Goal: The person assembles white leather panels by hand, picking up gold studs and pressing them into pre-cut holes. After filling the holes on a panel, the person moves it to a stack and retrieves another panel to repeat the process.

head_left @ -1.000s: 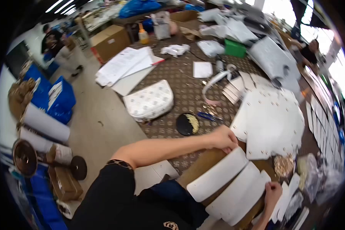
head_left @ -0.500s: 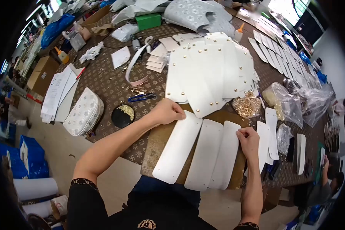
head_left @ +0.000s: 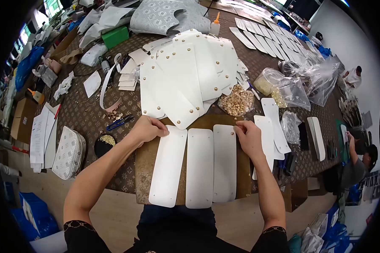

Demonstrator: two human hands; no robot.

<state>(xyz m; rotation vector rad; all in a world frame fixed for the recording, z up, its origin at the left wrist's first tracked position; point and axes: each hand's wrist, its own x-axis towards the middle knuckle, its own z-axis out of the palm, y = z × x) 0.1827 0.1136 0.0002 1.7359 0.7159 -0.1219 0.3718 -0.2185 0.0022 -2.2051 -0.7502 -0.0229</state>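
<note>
Three long white leather panels lie side by side on a brown board (head_left: 142,168) in front of me. My left hand (head_left: 147,128) pinches the top corner of the left panel (head_left: 168,166). At the top corner of the right panel (head_left: 224,162), my right hand (head_left: 249,137) has its fingers closed on the edge. The middle panel (head_left: 199,166) lies between them, untouched. Just beyond the board spreads a fanned stack of white studded panels (head_left: 185,76).
A pile of gold studs (head_left: 237,102) and clear bags of hardware (head_left: 283,86) lie to the right. A black dish of studs (head_left: 103,143), blue pliers (head_left: 119,122) and a white patterned bag (head_left: 68,152) are at left. More white strips (head_left: 274,126) lie right; a person (head_left: 359,162) sits at far right.
My view has swung from the left side of the room to straight over the board. The three panels now lie straight and parallel, with both hands at their top corners.
</note>
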